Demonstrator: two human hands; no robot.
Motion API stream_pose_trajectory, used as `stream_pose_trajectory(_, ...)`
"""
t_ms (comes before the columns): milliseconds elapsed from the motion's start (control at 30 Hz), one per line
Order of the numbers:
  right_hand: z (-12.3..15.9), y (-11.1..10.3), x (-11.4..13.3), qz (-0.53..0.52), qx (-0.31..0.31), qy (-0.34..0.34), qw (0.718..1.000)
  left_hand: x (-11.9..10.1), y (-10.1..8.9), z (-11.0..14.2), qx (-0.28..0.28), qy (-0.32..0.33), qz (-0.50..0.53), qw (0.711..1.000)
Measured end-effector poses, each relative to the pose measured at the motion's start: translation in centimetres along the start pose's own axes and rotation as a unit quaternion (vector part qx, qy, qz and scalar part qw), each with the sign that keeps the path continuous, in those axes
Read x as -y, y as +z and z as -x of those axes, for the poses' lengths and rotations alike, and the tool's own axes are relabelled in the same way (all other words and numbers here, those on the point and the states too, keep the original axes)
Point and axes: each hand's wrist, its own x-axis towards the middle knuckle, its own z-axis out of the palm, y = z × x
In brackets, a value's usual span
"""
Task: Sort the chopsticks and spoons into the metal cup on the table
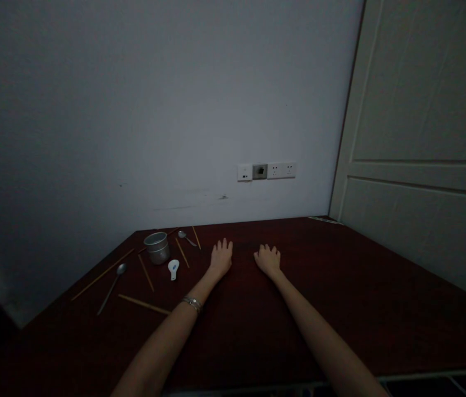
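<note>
My left hand lies palm down on the dark red table, fingers spread and holding nothing. To its right my right hand also rests on the tabletop, with its fingers apart and slightly bent. Left of my left hand are a white ceramic spoon, a small metal spoon and several chopsticks. A silver metal cup stands upright among them. Farther left lies a long-handled metal spoon. My left forearm passes over the near end of one chopstick.
The table reaches back to a grey wall with a row of sockets. A pale panelled door borders the right side. A thin pale strip lies at the far right corner.
</note>
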Motion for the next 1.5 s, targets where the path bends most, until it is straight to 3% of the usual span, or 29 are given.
stream_pose_trajectory(133, 0.2, -0.1, 0.1, 0.009, 0.005, -0.002, 1.000, -0.5, -4.5, 1.3, -0.043, 0.102, 0.027, 0.993)
stream_pose_trajectory(233, 0.4, -0.3, 0.0, 0.011, 0.012, -0.009, 1.000, 0.6, -8.8, 2.5, -0.065, 0.181, 0.045, 0.980)
stream_pose_trajectory(333, 0.4, -0.7, -0.1, -0.003, 0.024, -0.025, 0.999, 3.0, -13.0, 4.0, -0.088, 0.234, 0.016, 0.968)
stream_pose_trajectory(433, 0.4, -1.7, 0.7, -0.052, 0.021, -0.097, 0.994, 6.3, -16.3, 5.5, -0.096, 0.248, -0.028, 0.964)
stream_pose_trajectory(567, 2.2, -3.9, 4.3, -0.157, 0.032, -0.242, 0.957, 10.8, -18.3, 7.8, -0.093, 0.220, -0.057, 0.969)
stream_pose_trajectory(733, 8.9, -5.9, 10.8, -0.249, 0.120, -0.444, 0.852, 14.8, -16.6, 12.3, -0.058, 0.180, -0.058, 0.980)
stream_pose_trajectory(833, 12.7, -5.9, 13.4, -0.267, 0.164, -0.482, 0.818, 18.1, -15.0, 14.4, -0.001, 0.197, -0.083, 0.977)
stream_pose_trajectory(933, 14.3, -5.2, 14.8, -0.249, 0.181, -0.483, 0.820, 23.1, -14.3, 14.8, 0.024, 0.154, -0.120, 0.981)
stream_pose_trajectory(1100, 14.3, -3.8, 15.8, -0.206, 0.166, -0.478, 0.837, 32.1, -13.7, 13.8, 0.067, -0.118, -0.119, 0.984)
stream_pose_trajectory(1200, 14.1, -3.0, 16.3, -0.209, 0.161, -0.466, 0.845, 35.7, -12.6, 13.6, 0.121, -0.194, -0.081, 0.970)
stream_pose_trajectory(1333, 13.9, -2.3, 16.7, -0.216, 0.168, -0.467, 0.841, 38.0, -10.5, 13.5, 0.153, -0.247, -0.035, 0.956)
stream_pose_trajectory(1500, 14.0, -1.6, 16.6, -0.236, 0.163, -0.468, 0.836, 38.3, -7.9, 12.7, 0.178, -0.279, -0.025, 0.943)
